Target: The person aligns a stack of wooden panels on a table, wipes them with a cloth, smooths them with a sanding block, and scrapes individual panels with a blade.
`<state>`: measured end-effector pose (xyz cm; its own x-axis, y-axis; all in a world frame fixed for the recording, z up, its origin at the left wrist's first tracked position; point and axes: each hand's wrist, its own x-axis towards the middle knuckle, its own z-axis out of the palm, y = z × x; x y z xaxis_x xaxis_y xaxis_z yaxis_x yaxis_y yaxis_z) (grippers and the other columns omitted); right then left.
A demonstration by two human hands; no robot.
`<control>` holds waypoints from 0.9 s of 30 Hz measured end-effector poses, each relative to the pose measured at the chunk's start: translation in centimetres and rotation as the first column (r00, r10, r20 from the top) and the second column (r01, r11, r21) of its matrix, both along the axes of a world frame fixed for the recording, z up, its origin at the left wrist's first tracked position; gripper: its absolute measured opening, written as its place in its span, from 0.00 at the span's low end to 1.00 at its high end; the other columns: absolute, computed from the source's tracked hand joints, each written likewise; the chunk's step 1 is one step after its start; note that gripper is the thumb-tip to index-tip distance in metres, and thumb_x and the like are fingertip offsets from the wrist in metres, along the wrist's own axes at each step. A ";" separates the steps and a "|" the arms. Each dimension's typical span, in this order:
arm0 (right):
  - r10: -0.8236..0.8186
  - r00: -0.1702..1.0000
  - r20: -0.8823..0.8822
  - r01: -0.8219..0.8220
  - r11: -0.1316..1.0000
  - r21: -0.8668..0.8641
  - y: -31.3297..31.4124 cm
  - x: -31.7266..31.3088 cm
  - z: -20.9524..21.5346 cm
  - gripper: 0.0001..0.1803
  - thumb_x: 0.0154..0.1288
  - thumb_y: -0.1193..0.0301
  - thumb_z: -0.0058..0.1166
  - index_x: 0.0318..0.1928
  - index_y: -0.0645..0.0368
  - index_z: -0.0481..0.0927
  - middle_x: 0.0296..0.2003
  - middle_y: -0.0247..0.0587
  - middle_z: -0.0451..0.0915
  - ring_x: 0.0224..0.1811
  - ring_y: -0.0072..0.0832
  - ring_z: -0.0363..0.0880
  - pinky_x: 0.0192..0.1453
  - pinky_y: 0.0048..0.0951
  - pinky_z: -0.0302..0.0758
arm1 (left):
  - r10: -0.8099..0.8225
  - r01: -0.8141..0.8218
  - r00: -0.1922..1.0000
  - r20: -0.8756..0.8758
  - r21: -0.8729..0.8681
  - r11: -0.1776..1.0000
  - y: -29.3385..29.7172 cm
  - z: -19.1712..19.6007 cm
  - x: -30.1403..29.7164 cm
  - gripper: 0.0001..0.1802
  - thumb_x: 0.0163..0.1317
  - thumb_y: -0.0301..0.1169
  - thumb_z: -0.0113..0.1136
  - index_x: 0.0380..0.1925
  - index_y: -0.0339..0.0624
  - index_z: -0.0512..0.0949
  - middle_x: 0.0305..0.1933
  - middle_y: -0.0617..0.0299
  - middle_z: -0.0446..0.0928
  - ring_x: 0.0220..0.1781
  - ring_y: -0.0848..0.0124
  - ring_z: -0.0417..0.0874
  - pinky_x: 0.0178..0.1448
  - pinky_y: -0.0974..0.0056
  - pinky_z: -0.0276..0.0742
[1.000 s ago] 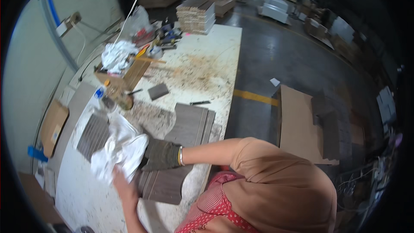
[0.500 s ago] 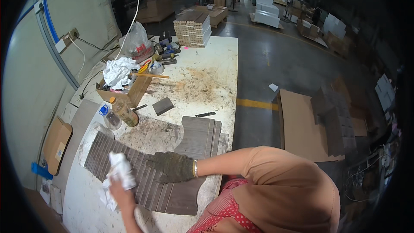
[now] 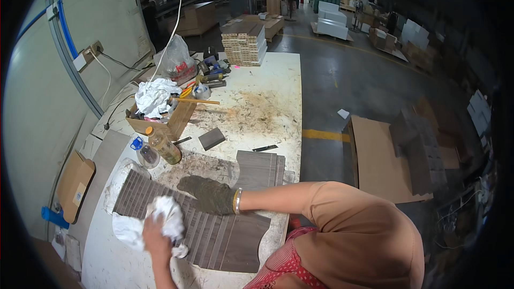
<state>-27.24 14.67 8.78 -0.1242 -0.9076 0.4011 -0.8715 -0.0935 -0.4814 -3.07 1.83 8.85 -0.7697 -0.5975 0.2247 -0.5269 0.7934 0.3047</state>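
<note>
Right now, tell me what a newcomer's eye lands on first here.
The dark slatted panel near the table's front edge, with a gloved hand pressed flat on it and a bare hand beside it clutching a crumpled white cloth. Behind, an amber bottle stands by a cluttered cardboard box.

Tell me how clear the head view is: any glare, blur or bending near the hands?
Head view: fisheye bends the long white worktable toward a black rim; even overhead light, no glare. The white crumpled cloth in the bare left hand and the dark-gloved right hand on the grey ribbed panel look sharp.
</note>
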 end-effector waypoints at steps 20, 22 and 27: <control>0.142 0.990 0.024 -0.142 0.936 0.322 -9.8 5.1 1.5 0.44 0.61 0.45 0.47 0.68 0.65 0.58 0.68 0.57 0.59 0.71 0.46 0.55 0.73 0.40 0.54 | 0.536 -0.436 0.679 -0.502 0.312 0.844 -15.9 -3.7 11.9 0.20 0.62 0.34 0.54 0.49 0.31 0.77 0.47 0.52 0.81 0.47 0.61 0.81 0.53 0.58 0.74; 0.137 0.985 -0.104 -0.115 0.974 0.197 -10.2 3.1 -0.7 0.43 0.64 0.46 0.44 0.69 0.66 0.56 0.70 0.57 0.55 0.74 0.44 0.49 0.76 0.39 0.47 | 0.345 -0.205 0.721 -0.601 0.290 0.935 -14.7 0.1 2.7 0.24 0.61 0.34 0.53 0.55 0.31 0.73 0.50 0.49 0.80 0.50 0.59 0.80 0.58 0.57 0.72; 0.272 0.944 -0.189 -0.211 0.933 0.291 -10.5 4.5 2.9 0.40 0.66 0.47 0.42 0.69 0.63 0.58 0.70 0.55 0.55 0.74 0.46 0.50 0.75 0.41 0.48 | 0.191 -0.187 0.981 0.035 -0.091 0.978 -8.4 1.6 -5.1 0.27 0.62 0.28 0.44 0.63 0.50 0.68 0.67 0.53 0.67 0.69 0.51 0.64 0.71 0.48 0.56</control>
